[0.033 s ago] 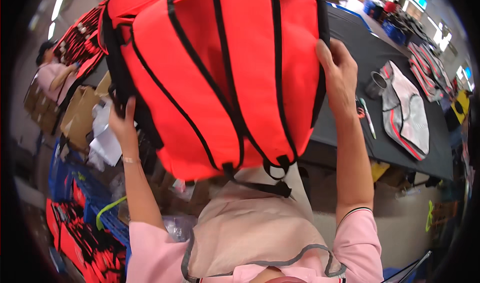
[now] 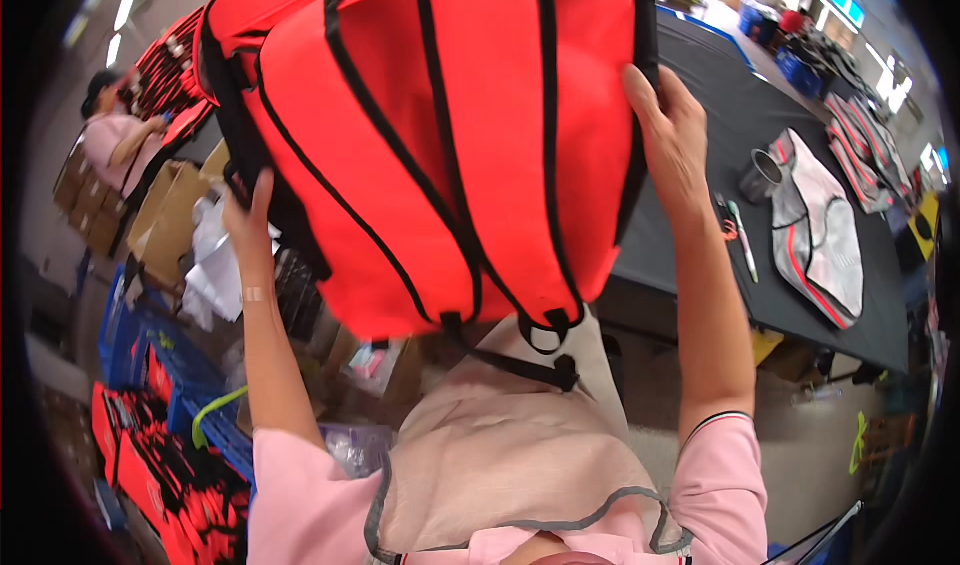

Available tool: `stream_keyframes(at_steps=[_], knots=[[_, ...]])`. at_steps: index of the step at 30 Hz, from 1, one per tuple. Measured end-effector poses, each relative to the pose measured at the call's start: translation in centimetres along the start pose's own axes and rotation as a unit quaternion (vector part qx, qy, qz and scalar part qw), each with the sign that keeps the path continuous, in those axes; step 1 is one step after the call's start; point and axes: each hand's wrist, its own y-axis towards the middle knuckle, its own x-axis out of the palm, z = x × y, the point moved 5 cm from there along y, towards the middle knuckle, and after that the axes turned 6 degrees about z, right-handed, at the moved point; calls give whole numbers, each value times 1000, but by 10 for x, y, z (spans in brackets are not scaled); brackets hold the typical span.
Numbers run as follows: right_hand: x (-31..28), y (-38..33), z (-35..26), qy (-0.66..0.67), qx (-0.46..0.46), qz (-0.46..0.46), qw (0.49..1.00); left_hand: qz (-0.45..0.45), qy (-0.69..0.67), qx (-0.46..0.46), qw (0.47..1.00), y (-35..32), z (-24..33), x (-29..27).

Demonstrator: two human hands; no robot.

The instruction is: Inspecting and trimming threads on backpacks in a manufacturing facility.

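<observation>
A bright red-orange backpack (image 2: 492, 155) with black trim is held up in front of me. Its two padded shoulder straps face me, and a loose black webbing strap (image 2: 520, 367) hangs from the bottom edge. My left hand (image 2: 250, 210) grips the black left side of the bag, thumb showing and the other fingers mostly hidden. On the opposite side, my right hand (image 2: 672, 130) is closed round the black edge, thumb on the red face. The bag's top runs out of the picture.
Right, a black-covered table (image 2: 690, 235) carries a grey-and-red fabric piece (image 2: 820, 230), a dark cup (image 2: 760, 177) and a pen (image 2: 743, 242). Left are a cardboard box (image 2: 170, 210), a blue crate (image 2: 195, 405) and red-black pieces (image 2: 150, 465). A co-worker (image 2: 120, 135) stands far left.
The backpack has shifted slightly up and to the left in the picture, both hands still gripping its sides. The surroundings have shifted slightly in view.
</observation>
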Motion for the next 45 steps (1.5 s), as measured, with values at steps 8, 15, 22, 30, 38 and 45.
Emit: stream_keyframes(at_steps=[8, 15, 22, 30, 38, 45], knots=[[67, 12, -57, 363, 41, -101, 925, 48, 30, 115, 992, 68, -17, -78], [53, 32, -28, 264, 6, -141, 954, 0, 10, 147, 989, 59, -16, -28], [4, 33, -32, 201, -18, -77, 976, -29, 41, 81, 995, 61, -5, 18], [-79, -16, 44, 36, 138, -43, 989, -231, 56, -167, 957, -4, -32, 127], [-140, -107, 228, -365, 86, -15, 927, -302, 293, 123, 899, -117, -73, 238], [-60, -30, 134, -287, -121, -40, 950, -426, 107, 188, 878, -176, 38, 301]])
